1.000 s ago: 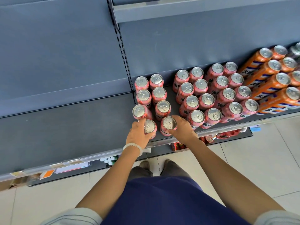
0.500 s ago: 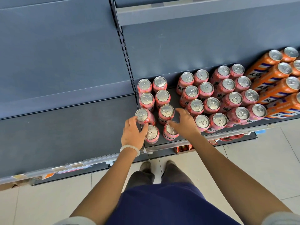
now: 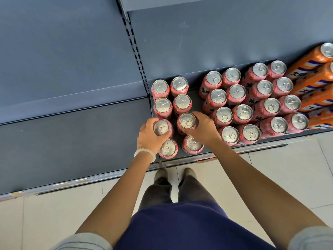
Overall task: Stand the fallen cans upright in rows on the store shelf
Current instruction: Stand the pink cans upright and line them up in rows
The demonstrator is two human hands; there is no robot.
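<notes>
Cans stand upright on the dark shelf (image 3: 75,138), pink ones in two columns at its left bay edge. Left hand (image 3: 150,136) curls round the third pink can of the left column (image 3: 161,127); right hand (image 3: 202,129) grasps the third pink can of the right column (image 3: 187,120). Two front pink cans (image 3: 167,148) sit just before both hands. A bigger pink block (image 3: 252,103) stands to the right, beside orange cans (image 3: 313,76)
</notes>
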